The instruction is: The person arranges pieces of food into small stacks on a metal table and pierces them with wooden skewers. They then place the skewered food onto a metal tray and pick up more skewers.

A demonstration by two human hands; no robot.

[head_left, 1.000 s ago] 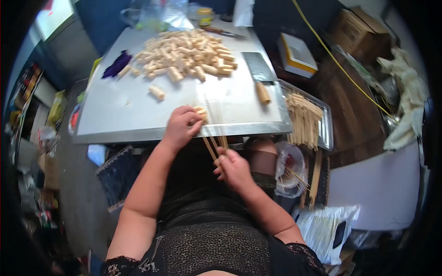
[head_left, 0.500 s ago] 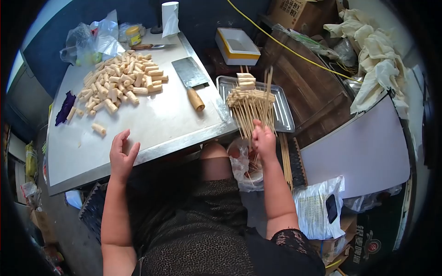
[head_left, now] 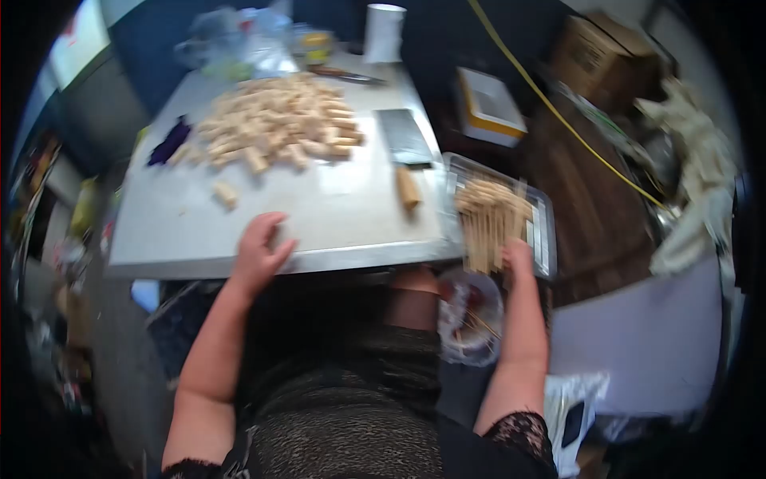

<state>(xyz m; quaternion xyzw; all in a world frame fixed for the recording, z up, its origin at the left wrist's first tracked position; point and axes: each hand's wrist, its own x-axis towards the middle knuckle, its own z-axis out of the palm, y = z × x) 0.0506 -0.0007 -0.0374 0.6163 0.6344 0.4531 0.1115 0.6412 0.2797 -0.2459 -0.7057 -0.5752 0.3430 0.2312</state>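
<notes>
My right hand (head_left: 519, 255) is closed at the handle ends of bamboo skewers in the metal tray (head_left: 544, 231), and seems to grip one along the right side; motion blurs this. The skewers (head_left: 487, 231) lie side by side, their far ends carrying pale food pieces (head_left: 488, 194). My left hand (head_left: 266, 249) is open and holds nothing, thumb and fingers apart, over the table's front edge. Beyond it one pale cylindrical food piece (head_left: 225, 195) lies apart from a big heap of pale cylindrical pieces (head_left: 279, 124) on the white-topped table (head_left: 335, 207).
A cleaver (head_left: 404, 140) lies near the table's right side, a knife (head_left: 347, 75) at the back. Purple cloth-like material (head_left: 170, 142) is left of the heap. Below the tray stands a plastic-lined tub (head_left: 472, 343). A white-and-yellow box (head_left: 491, 108) sits behind the tray.
The whole view has shifted, moving the table right in frame. My right hand has gone from holding an upright skewer to the handle ends in the tray. My left hand stays open.
</notes>
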